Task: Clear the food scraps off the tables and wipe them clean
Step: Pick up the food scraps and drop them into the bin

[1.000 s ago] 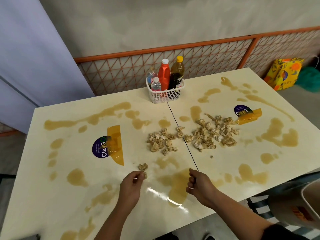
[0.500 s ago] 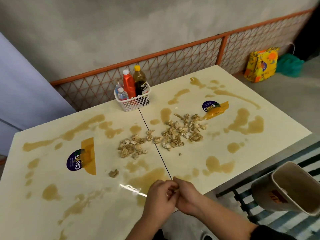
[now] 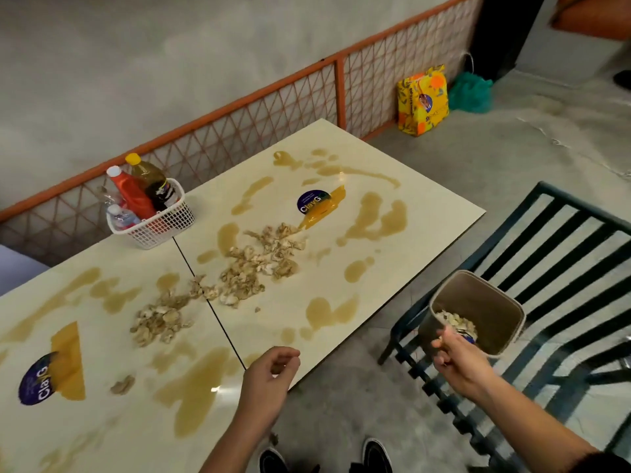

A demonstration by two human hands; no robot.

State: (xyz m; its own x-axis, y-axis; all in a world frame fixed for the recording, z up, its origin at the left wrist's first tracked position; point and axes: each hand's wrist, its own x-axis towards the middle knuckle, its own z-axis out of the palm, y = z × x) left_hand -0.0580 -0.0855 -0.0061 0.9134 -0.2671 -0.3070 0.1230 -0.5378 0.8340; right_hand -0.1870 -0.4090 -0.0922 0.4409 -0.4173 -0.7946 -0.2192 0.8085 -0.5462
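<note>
food scraps (image 3: 259, 264) lie mostly in a loose heap across the seam (image 3: 227, 336) where the two tables (image 3: 440, 213) meet, the thicker part just right of the seam and a thinner spread just left of it, with a lone piece (image 3: 122, 385) well to the seam's left by the front edge. some scraps are already in the beige bin (image 3: 491, 302), which sits tilted on a dark slatted chair (image 3: 563, 268) well to the right of the seam and off the table. the right hand (image 3: 461, 363) is at the bin's near rim with its fingers curled; from where i stand i cannot tell whether they pinch a scrap or hold nothing. the left hand (image 3: 269, 373) hangs just right of the seam's near end, loosely curled, with nothing in it that i can see. brown spills (image 3: 375, 220) spread on both sides of the seam, and a white basket (image 3: 160, 227) of bottles stands at its far end. i'd say this is the clearing step, early on, one handful going into the bin and no wiping begun. the next move looks like a reach back to the heap on the seam, gathering soft bits that may crumble or smear through the wet patches, so cupping them should serve better than pinching
</note>
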